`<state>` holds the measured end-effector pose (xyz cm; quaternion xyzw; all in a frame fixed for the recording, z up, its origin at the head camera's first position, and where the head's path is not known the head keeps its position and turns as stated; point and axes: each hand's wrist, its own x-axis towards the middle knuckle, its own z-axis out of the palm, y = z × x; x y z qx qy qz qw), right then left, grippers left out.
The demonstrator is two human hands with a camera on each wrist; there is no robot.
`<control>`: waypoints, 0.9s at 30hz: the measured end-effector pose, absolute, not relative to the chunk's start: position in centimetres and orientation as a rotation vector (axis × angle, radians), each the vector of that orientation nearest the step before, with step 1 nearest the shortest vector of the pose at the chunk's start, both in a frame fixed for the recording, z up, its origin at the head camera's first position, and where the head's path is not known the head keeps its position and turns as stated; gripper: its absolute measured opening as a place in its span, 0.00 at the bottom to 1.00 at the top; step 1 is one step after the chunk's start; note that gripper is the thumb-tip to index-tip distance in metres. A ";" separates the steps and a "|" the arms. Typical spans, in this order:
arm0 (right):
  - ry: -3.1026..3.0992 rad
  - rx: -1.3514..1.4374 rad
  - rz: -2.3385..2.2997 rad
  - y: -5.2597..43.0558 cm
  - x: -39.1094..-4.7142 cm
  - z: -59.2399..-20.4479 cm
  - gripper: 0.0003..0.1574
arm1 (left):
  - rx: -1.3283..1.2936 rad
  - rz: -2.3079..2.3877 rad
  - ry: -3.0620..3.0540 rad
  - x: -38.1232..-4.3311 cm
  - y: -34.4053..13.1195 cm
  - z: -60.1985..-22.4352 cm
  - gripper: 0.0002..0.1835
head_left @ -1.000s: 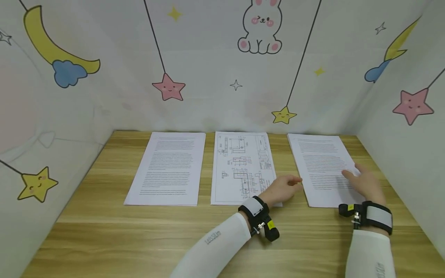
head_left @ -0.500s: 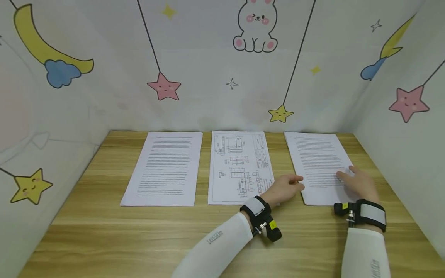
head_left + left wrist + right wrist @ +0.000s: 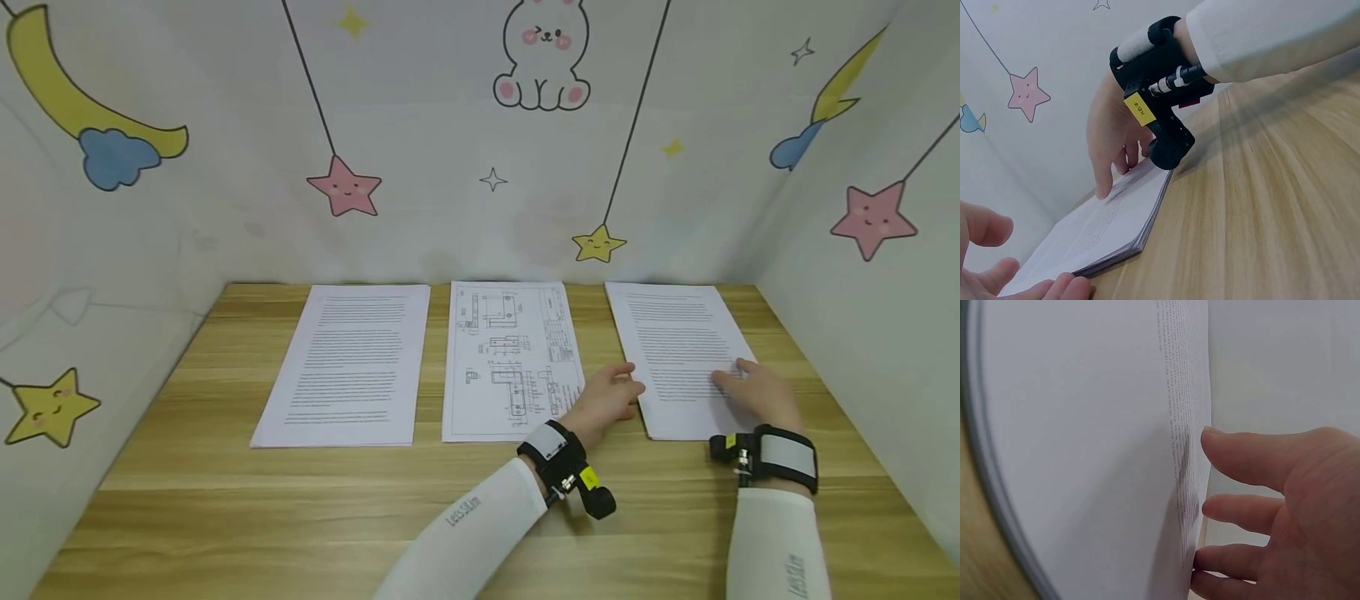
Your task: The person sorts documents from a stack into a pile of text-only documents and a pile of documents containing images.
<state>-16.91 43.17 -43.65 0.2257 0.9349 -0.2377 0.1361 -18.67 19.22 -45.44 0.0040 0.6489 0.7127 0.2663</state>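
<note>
A stack of printed text pages (image 3: 671,333) lies at the right of the wooden table, between my two hands. My left hand (image 3: 606,400) touches its left edge with loosely bent fingers, and the wrist partly covers a corner of the middle stack. At the right edge, my right hand (image 3: 768,396) has its thumb over the top page and its fingers along the side. The right wrist view shows this hand's thumb and fingers (image 3: 1238,559) spread apart near the pages. Several sheet edges show along the stack's near side in the left wrist view.
A stack topped by a technical drawing (image 3: 506,350) lies in the middle, partly behind the left hand. Farther left is another stack of text pages (image 3: 345,358). White fabric walls (image 3: 420,125) with printed stars enclose the wooden table (image 3: 300,517) at back and sides.
The view has shifted slightly, so everything sits a little farther left. My left fingers have come against the right stack's left edge. The right hand stays at its right edge.
</note>
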 end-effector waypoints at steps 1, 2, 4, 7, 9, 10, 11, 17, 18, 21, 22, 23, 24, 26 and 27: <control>2.709 0.655 -0.680 43.1 -16.9 -43.6 0.48 | -0.001 1.933 1.745 -18.7 19.2 -45.4 0.25; 2.717 0.655 -0.664 43.0 -16.9 -43.6 0.48 | -0.012 1.941 1.737 -18.7 19.3 -45.4 0.26; 2.728 0.656 -0.644 42.9 -17.0 -43.5 0.47 | -0.030 1.952 1.724 -18.8 19.3 -45.5 0.27; 2.756 0.636 -0.598 42.8 -17.0 -43.4 0.46 | -0.048 1.962 1.710 -18.8 19.3 -45.4 0.27; 2.768 0.629 -0.577 42.7 -17.0 -43.4 0.46 | -0.054 1.968 1.701 -18.8 19.3 -45.3 0.27; 2.773 0.625 -0.566 42.7 -17.0 -43.3 0.46 | -0.058 1.970 1.697 -18.8 19.3 -45.3 0.27; 2.776 0.622 -0.556 42.7 -17.0 -43.3 0.46 | -0.060 1.971 1.695 -18.8 19.3 -45.3 0.27; 2.776 0.632 -0.556 42.4 -17.1 -43.2 0.45 | -0.072 1.980 1.707 -18.7 19.4 -45.3 0.26; 2.776 0.632 -0.559 42.4 -17.1 -43.2 0.45 | -0.073 1.981 1.709 -18.7 19.4 -45.3 0.27; 2.792 0.630 -0.561 42.3 -17.2 -43.1 0.44 | -0.082 1.977 1.714 -18.8 19.4 -45.3 0.27; 2.796 0.630 -0.565 42.3 -17.1 -43.1 0.44 | -0.092 1.974 1.718 -18.8 19.4 -45.3 0.28; 2.802 0.629 -0.567 42.3 -17.1 -43.0 0.44 | -0.101 1.971 1.721 -18.8 19.4 -45.2 0.28; 2.808 0.627 -0.569 42.3 -17.1 -43.0 0.44 | -0.112 1.970 1.724 -18.8 19.4 -45.2 0.29; 2.818 0.630 -0.573 42.3 -17.1 -43.0 0.43 | -0.127 1.969 1.728 -18.8 19.5 -45.1 0.30; 2.818 0.634 -0.577 42.3 -17.1 -43.0 0.44 | -0.129 1.968 1.734 -18.7 19.6 -45.1 0.31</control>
